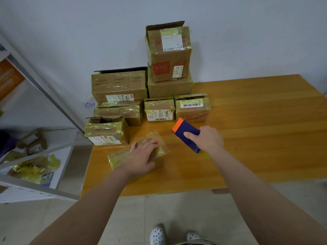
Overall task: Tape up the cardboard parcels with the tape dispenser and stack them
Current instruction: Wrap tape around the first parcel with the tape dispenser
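Note:
A small cardboard parcel (116, 159) wrapped in yellowish tape lies on the wooden table (256, 138) near its front left corner. My left hand (141, 154) rests flat on top of it, fingers spread. A loose strip of clear tape (157, 136) sticks up beyond the parcel. My right hand (206, 139) grips a blue tape dispenser (185, 129) with an orange end, held in the air to the right of the parcel. Behind, several taped parcels (159, 112) stand against the wall, some stacked, the tallest one (169, 53) on top.
A grey metal shelf (40, 151) stands left of the table, holding crumpled yellow tape and small boxes. A white wall rises behind the parcels. The table's right half (265, 112) shows bare wood. My feet in white shoes (158, 234) are on the tiled floor.

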